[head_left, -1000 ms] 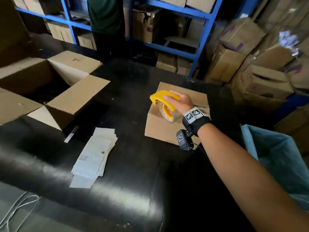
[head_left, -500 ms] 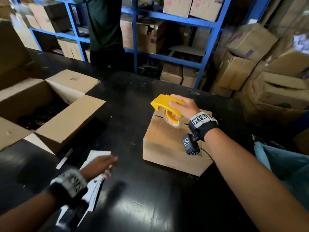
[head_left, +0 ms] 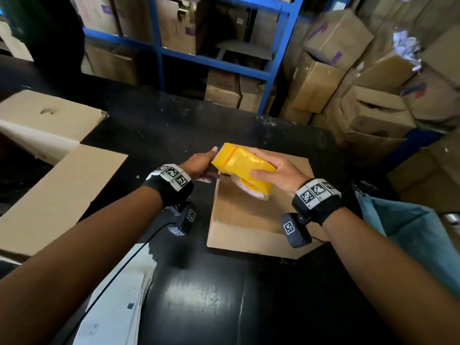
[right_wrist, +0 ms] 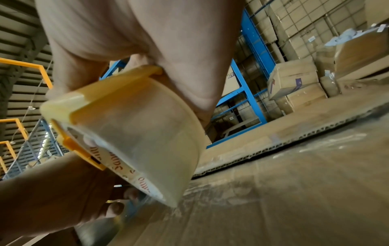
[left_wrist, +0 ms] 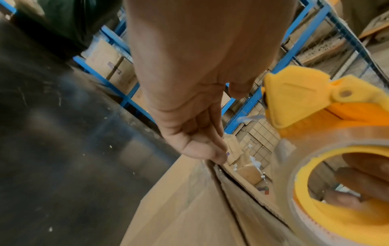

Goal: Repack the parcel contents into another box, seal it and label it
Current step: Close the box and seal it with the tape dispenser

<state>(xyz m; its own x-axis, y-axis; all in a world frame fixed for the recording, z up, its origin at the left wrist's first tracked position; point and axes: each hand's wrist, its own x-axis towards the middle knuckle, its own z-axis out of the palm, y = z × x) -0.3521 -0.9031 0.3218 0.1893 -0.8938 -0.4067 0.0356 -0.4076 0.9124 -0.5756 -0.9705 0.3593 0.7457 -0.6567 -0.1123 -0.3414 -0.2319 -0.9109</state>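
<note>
A small closed cardboard box [head_left: 258,215] lies on the black table [head_left: 199,295]. My right hand [head_left: 266,170] grips a yellow tape dispenser [head_left: 241,161] holding a clear tape roll [right_wrist: 136,133], tilted over the box's far left corner. My left hand [head_left: 202,165] reaches in from the left. Its straight fingers [left_wrist: 210,149] touch the box top at the flap seam [left_wrist: 242,186], just under the dispenser's nose [left_wrist: 294,99]. A short loose end of tape [left_wrist: 250,118] hangs from that nose. The box's contents are hidden.
A large open carton [head_left: 62,190] stands at the left. A stack of paper labels [head_left: 119,307] lies near the front edge. A blue bag [head_left: 410,232] hangs at the right. Blue shelving [head_left: 273,70] and piled cartons [head_left: 361,95] stand behind the table.
My left hand has come up from the label stack to the box's far left corner. My right hand kept hold of the dispenser and tilted it over that corner.
</note>
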